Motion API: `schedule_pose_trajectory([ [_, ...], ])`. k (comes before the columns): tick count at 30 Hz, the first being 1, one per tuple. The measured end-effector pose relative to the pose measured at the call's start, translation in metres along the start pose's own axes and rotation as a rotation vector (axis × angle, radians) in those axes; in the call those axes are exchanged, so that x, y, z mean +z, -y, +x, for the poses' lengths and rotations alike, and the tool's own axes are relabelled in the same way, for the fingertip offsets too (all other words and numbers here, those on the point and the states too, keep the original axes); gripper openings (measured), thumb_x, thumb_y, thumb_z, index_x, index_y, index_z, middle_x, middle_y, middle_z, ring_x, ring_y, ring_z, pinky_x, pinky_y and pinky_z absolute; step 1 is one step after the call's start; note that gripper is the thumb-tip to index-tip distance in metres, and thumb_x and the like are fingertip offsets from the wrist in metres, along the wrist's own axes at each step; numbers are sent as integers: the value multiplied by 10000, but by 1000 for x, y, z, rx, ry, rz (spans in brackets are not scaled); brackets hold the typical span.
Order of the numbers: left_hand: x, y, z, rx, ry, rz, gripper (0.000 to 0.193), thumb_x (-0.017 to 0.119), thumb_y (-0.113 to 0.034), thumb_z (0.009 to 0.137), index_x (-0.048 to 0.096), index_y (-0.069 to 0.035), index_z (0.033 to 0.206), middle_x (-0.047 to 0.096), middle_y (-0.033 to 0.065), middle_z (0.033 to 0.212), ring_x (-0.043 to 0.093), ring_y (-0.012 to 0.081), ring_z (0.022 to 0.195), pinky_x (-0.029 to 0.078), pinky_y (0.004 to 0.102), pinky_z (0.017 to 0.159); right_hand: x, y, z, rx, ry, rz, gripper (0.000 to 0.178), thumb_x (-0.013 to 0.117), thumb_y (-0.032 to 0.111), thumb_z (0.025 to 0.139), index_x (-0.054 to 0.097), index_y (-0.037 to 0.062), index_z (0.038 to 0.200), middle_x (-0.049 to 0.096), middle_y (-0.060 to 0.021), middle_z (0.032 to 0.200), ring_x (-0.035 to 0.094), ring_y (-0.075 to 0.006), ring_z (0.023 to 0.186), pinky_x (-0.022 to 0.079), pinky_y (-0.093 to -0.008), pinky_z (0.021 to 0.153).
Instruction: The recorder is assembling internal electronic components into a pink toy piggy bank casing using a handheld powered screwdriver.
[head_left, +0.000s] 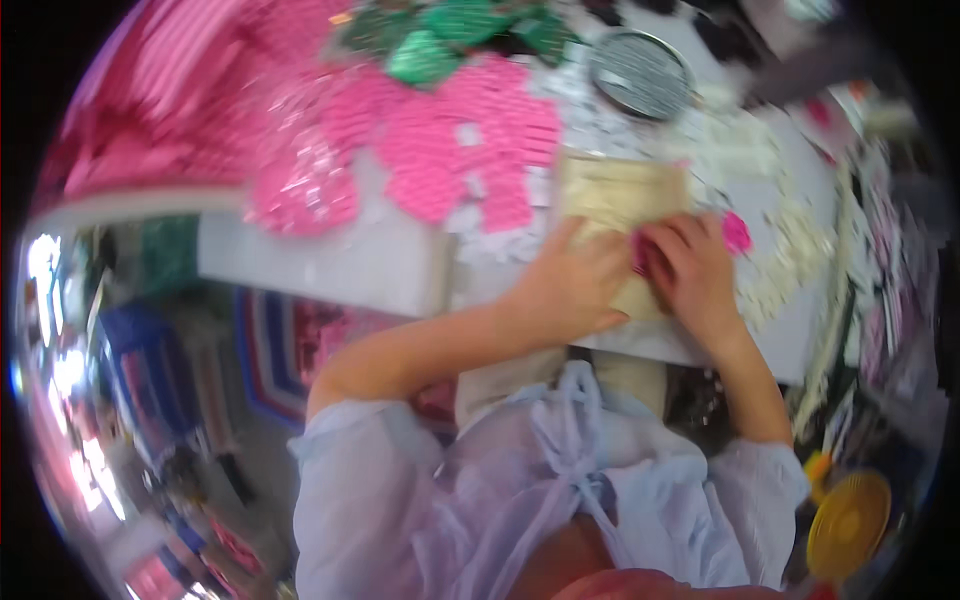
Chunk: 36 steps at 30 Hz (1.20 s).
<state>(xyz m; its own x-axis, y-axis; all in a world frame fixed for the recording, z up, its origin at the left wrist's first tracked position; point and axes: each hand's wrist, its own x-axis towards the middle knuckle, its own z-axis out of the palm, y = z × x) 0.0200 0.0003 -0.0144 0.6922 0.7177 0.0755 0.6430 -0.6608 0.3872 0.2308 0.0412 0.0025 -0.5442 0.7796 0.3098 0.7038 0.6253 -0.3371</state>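
A beige cloth pad (620,205) lies on the white table (340,265) in front of me. My left hand (570,285) rests flat on its near left part, pressing it down. My right hand (695,275) lies on its right edge, fingers curled around a small bright pink piece (738,232) that pokes out between thumb and fingers. The picture is blurred, so the pink piece's exact shape is unclear.
Pink sequinned cut-outs (440,150) spread over the table's middle, green ones (450,35) at the back, a round metal lid (640,72) behind the pad, and pale small bits (790,260) to the right. A yellow round object (850,525) sits low right.
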Motion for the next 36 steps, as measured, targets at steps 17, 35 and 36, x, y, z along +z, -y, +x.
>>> schedule_pose_trajectory([
  [17,-139,187,-107,-1066,-367,458,304,679,-336,893,724,-52,991,707,153,802,694,314,773,544,409,713,1,0,1,64,47,97,276,716,50,795,687,50,1070,631,-119,1001,549,-341,944,469,-424,848],
  [35,-106,130,-95,-786,-535,-148,272,755,-153,873,650,-2,1072,668,66,937,601,111,716,481,273,651,-31,-21,-9,74,-59,274,166,707,-2,791,674,5,954,644,-151,963,618,-346,882,495,-399,783],
  [36,-118,135,-80,-669,-659,43,303,765,-160,864,649,3,1090,668,83,972,605,127,725,483,280,653,-33,-29,-16,66,-83,238,163,698,-18,789,670,2,948,641,-151,949,619,-344,866,495,-395,776],
])
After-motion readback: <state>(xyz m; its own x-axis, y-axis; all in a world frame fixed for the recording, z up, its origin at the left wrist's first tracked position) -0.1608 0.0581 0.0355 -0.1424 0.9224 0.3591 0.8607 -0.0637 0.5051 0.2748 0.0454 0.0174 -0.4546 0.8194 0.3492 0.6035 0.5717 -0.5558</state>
